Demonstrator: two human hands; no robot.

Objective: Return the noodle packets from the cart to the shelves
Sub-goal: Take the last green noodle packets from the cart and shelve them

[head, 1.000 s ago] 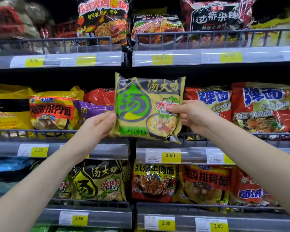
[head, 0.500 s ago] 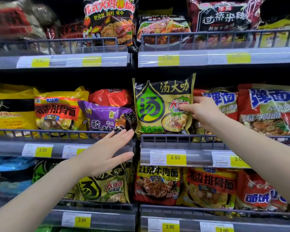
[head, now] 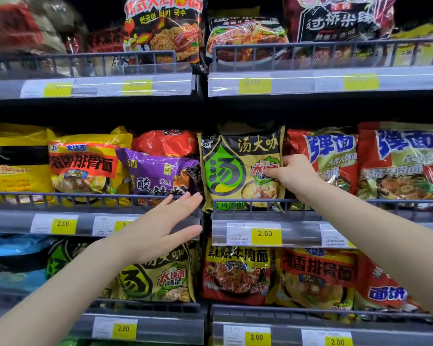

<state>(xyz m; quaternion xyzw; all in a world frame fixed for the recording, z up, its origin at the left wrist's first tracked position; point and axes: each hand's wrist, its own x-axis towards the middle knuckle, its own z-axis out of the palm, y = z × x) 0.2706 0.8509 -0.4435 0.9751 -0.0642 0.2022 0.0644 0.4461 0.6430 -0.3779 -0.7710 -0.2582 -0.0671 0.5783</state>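
Right hand [head: 294, 172] pinches the olive noodle packet [head: 237, 168] (upright on the shelf [head: 297, 231]); left hand [head: 158, 231] spread, empty.

A: Landmark is the 2.50 price tag [head: 265, 233] on the middle shelf rail [head: 335, 203]. What sits above it?

B: The soup noodle packet [head: 230, 171], upright behind the rail, directly above the tag. Right hand [head: 294, 172] on its right edge, up-right of the tag.

A: Left of the tag?

B: Left hand [head: 160, 228], before the rail. Sour-spicy noodle packet [head: 158, 176] up-left, beside the soup packet.
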